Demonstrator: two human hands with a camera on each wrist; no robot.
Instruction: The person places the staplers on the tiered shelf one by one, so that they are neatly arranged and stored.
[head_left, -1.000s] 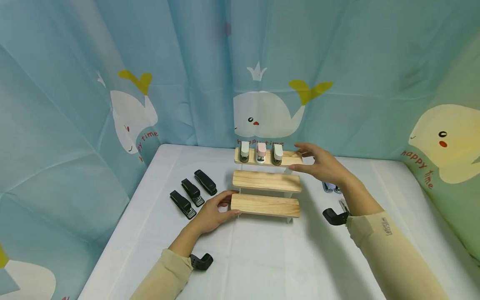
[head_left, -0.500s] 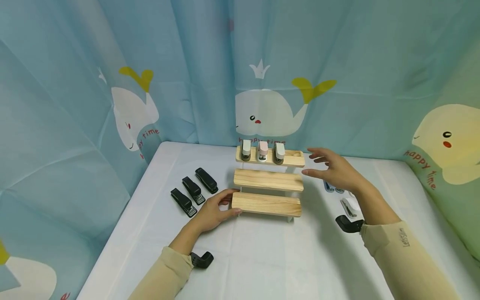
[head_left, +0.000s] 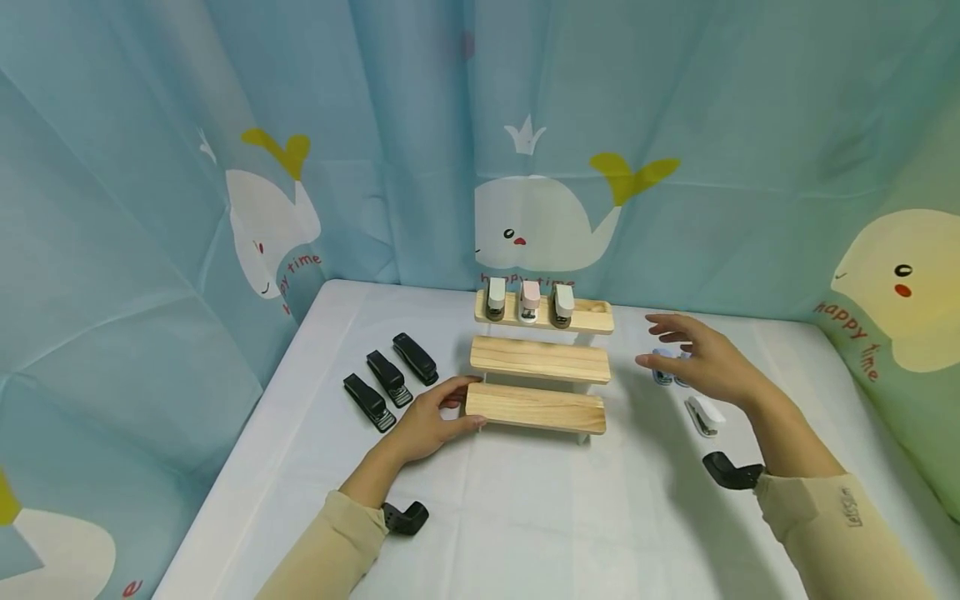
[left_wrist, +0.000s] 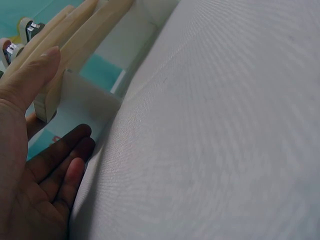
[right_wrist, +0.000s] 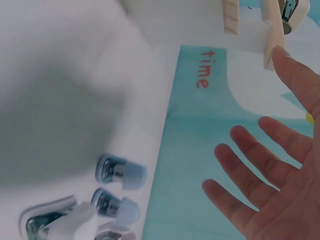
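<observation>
A three-tier wooden display stand (head_left: 538, 360) stands on the white table. My left hand (head_left: 432, 425) holds the left end of its lowest shelf; in the left wrist view the thumb (left_wrist: 37, 75) lies along the wood, while the other fingers are partly behind and below it. On the top shelf stand three mini staplers: a white one (head_left: 496, 298), a pink one (head_left: 528, 302) and another white one (head_left: 562, 306). To the right of the stand, my right hand (head_left: 705, 358) is in the air with spread fingers, holding nothing. Beneath it are small blue staplers (right_wrist: 121, 172), partly covered in the head view.
Three black staplers (head_left: 390, 377) lie in a slanted row left of the stand. A white stapler (head_left: 705, 415) lies at the right, near the blue ones. Behind the table hangs a blue curtain (head_left: 420, 217) with whale prints.
My right hand has left the right end of the top shelf and moved right and down towards the blue staplers. My left hand keeps its place on the lowest shelf.
</observation>
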